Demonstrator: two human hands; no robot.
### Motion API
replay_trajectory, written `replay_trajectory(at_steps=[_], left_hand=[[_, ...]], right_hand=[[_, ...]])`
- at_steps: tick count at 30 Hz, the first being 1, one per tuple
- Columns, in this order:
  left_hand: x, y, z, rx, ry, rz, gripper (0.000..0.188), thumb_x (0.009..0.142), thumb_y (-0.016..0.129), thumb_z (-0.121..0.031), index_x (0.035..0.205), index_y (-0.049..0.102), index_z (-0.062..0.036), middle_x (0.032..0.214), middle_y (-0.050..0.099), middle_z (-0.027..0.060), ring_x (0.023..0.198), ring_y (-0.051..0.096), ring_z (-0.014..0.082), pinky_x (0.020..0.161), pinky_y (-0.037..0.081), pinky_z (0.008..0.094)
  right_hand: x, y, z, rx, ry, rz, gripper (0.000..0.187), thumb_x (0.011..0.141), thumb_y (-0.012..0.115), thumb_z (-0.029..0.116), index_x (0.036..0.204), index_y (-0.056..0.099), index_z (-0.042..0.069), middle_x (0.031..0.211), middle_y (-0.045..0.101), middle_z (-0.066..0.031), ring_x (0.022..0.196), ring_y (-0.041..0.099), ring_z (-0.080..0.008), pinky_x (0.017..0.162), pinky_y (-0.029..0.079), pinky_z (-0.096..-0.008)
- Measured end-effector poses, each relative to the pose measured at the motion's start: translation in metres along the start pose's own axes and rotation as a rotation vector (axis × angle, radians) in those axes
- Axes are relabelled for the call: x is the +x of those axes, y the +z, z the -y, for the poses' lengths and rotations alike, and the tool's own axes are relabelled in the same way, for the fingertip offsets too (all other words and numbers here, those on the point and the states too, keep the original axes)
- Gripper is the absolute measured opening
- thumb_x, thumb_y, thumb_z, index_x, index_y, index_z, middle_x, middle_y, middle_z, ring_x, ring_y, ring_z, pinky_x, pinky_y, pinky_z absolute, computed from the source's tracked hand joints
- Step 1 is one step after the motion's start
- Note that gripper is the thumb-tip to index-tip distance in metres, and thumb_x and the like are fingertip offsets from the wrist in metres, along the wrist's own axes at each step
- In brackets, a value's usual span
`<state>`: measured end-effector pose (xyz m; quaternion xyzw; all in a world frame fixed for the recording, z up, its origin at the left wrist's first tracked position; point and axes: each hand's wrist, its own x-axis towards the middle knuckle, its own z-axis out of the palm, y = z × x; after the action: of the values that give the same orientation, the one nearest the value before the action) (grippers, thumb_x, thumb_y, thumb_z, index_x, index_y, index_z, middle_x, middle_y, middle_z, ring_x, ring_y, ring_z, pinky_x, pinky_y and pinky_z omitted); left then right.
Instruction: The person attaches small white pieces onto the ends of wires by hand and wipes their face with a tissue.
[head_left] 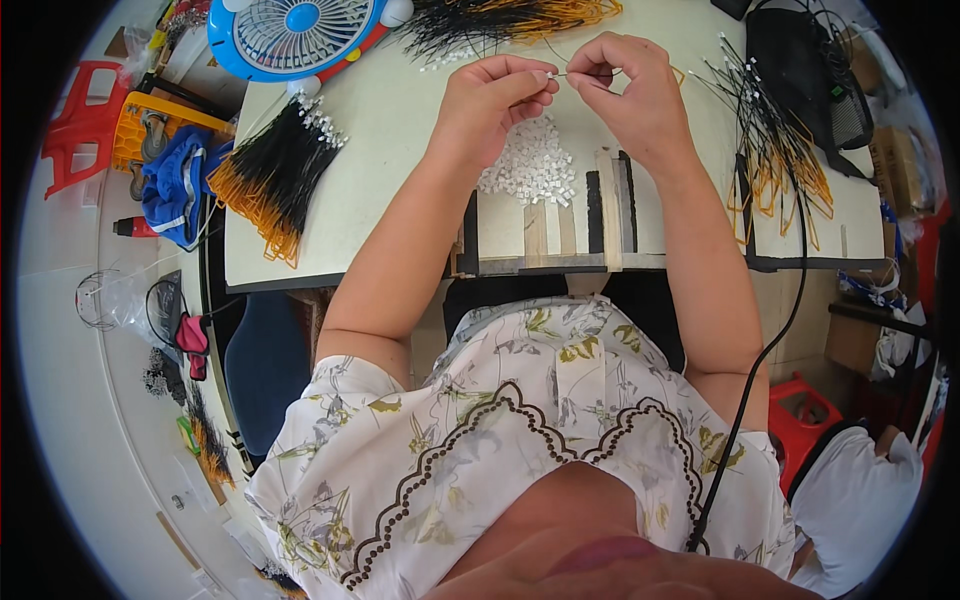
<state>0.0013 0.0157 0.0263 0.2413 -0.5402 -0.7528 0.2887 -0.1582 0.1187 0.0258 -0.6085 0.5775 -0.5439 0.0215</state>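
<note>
Over the far middle of the table, my two hands meet with their fingertips almost touching. My left hand (490, 108) is closed, pinching a small white connector (551, 75) between thumb and forefinger. A thin dark wire (562, 75) runs from it into my right hand (632, 95), whose thumb and fingers are closed on it. An orange bit of wire (680, 76) shows just beyond the right hand. Below and between the hands lies a heap of small white connectors (530, 165). Whether the wire's end is inside the connector is too small to tell.
A bundle of black-and-orange wires with white ends (285, 165) lies left, another bundle (775, 140) right, and more (500, 22) at the back. A blue fan (300, 20) stands back left. A black bag (800, 75) sits back right. A black cable (770, 345) hangs at right.
</note>
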Motion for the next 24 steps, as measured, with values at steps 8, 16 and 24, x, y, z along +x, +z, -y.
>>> replay_trajectory(at_steps=[8, 16, 24], left_hand=[[-0.0012, 0.0012, -0.0004, 0.017, -0.026, -0.021, 0.014, 0.086, 0.069, -0.007, 0.096, 0.07, 0.0018, 0.086, 0.071, 0.0084, 0.076, 0.066, 0.0125, 0.07, 0.053, 0.0244], [-0.0022, 0.0028, -0.0007, -0.101, -0.078, -0.021, 0.014, 0.088, 0.066, -0.006, 0.097, 0.067, 0.0046, 0.087, 0.07, 0.0094, 0.075, 0.064, 0.0126, 0.068, 0.053, 0.0244], [-0.0022, 0.0026, -0.0013, -0.141, -0.112, 0.033, 0.015, 0.089, 0.065, -0.005, 0.098, 0.067, 0.0061, 0.087, 0.069, 0.0097, 0.074, 0.064, 0.013, 0.067, 0.053, 0.024]], right_hand=[[-0.0032, -0.0009, 0.0012, -0.129, -0.067, 0.011, 0.008, 0.08, 0.07, 0.006, 0.082, 0.063, 0.01, 0.072, 0.059, 0.0045, 0.074, 0.053, -0.0119, 0.101, 0.034, -0.0344], [-0.0031, 0.0014, 0.0034, -0.093, -0.067, -0.012, 0.008, 0.081, 0.071, 0.007, 0.083, 0.063, 0.011, 0.073, 0.059, 0.0048, 0.074, 0.053, -0.0121, 0.101, 0.034, -0.034], [-0.0023, 0.0002, 0.002, -0.063, -0.061, 0.019, 0.008, 0.08, 0.071, 0.007, 0.082, 0.064, 0.01, 0.073, 0.059, 0.0043, 0.074, 0.053, -0.0128, 0.099, 0.036, -0.0337]])
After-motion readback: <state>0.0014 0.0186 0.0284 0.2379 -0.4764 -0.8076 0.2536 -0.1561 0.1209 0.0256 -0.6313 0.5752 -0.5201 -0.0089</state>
